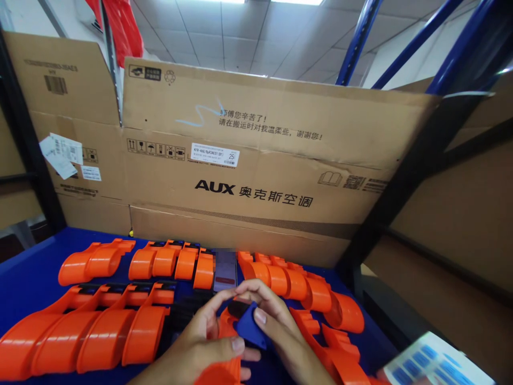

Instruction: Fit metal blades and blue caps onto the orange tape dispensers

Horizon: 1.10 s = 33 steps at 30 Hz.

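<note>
Low in the middle of the view, my left hand [204,342] is wrapped round an orange plastic tape dispenser body [224,369]. My right hand [272,326] pinches a small blue plastic piece [248,327] against the top of that dispenser, thumb on the piece and fingers curled over it. A black part [237,308] shows between the fingers. Both hands touch each other above the blue table [28,272].
Rows of several orange dispensers [100,331] lie left, behind [172,262] and right [312,294] of the hands. A phone-like flat object [225,270] lies among them. A big AUX cardboard box [256,176] walls the back. Blue rack posts [356,43] and a label sheet [428,363] are at the right.
</note>
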Each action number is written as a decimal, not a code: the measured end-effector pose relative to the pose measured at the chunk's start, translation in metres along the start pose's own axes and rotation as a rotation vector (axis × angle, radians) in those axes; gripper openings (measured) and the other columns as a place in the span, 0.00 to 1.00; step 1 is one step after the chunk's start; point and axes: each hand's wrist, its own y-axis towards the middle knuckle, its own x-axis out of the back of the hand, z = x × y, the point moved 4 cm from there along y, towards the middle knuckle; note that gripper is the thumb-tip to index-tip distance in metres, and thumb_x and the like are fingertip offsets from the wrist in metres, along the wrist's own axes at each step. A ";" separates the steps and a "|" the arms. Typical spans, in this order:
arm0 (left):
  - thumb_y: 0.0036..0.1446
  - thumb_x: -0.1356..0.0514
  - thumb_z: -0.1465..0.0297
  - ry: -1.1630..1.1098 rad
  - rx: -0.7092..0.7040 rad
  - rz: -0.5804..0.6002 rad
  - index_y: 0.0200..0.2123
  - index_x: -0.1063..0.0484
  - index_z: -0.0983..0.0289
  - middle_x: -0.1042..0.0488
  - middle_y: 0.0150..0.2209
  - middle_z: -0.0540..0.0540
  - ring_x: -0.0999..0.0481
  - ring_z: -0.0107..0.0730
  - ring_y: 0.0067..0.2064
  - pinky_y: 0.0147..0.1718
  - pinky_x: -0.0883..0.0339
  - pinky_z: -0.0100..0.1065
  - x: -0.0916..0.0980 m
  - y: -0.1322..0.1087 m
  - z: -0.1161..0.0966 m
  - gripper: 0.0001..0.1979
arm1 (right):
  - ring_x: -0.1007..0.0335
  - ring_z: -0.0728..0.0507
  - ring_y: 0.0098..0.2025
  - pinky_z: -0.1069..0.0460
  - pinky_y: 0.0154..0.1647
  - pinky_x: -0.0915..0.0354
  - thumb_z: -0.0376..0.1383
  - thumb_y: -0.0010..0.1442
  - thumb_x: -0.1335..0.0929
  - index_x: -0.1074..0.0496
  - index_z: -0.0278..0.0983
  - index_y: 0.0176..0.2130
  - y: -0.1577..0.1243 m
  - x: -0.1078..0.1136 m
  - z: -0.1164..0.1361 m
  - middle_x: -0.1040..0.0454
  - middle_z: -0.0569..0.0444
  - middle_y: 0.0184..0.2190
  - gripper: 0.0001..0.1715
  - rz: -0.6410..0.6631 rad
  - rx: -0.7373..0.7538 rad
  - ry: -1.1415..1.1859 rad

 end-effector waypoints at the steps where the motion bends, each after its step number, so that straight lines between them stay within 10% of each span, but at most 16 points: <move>1: 0.46 0.24 0.65 0.008 -0.018 -0.006 0.60 0.33 0.53 0.26 0.58 0.65 0.17 0.59 0.48 0.41 0.22 0.49 0.000 -0.001 -0.001 0.39 | 0.29 0.38 0.48 0.44 0.51 0.34 0.51 0.66 0.34 0.31 0.43 0.52 0.001 0.001 -0.003 0.25 0.49 0.45 0.21 -0.015 0.002 -0.023; 8: 0.50 0.28 0.61 0.164 -0.171 -0.200 0.54 0.23 0.60 0.20 0.52 0.64 0.17 0.57 0.46 0.39 0.20 0.49 -0.002 -0.005 -0.018 0.27 | 0.32 0.44 0.39 0.51 0.41 0.33 0.48 0.66 0.32 0.34 0.41 0.44 0.005 -0.006 -0.015 0.30 0.54 0.37 0.15 -0.131 0.017 -0.116; 18: 0.56 0.33 0.60 0.098 -0.159 -0.173 0.51 0.23 0.65 0.16 0.43 0.63 0.16 0.43 0.38 0.37 0.24 0.37 0.009 0.003 -0.015 0.22 | 0.29 0.44 0.37 0.50 0.40 0.34 0.41 0.72 0.42 0.31 0.42 0.48 0.005 0.016 -0.002 0.26 0.55 0.34 0.14 -0.180 -0.001 -0.414; 24: 0.54 0.34 0.56 -0.116 -0.037 -0.235 0.52 0.27 0.66 0.15 0.37 0.62 0.17 0.42 0.32 0.29 0.26 0.35 0.020 0.006 -0.008 0.27 | 0.35 0.47 0.24 0.54 0.25 0.46 0.25 0.49 0.32 0.27 0.42 0.32 -0.004 0.028 0.001 0.29 0.62 0.20 0.13 0.013 -0.036 -0.884; 33: 0.58 0.36 0.67 -0.142 -0.134 -0.139 0.48 0.25 0.62 0.17 0.43 0.60 0.16 0.46 0.42 0.43 0.25 0.43 0.000 -0.003 -0.009 0.14 | 0.32 0.46 0.25 0.54 0.24 0.47 0.22 0.44 0.35 0.30 0.42 0.28 -0.004 0.020 0.002 0.28 0.60 0.22 0.16 0.088 -0.023 -0.949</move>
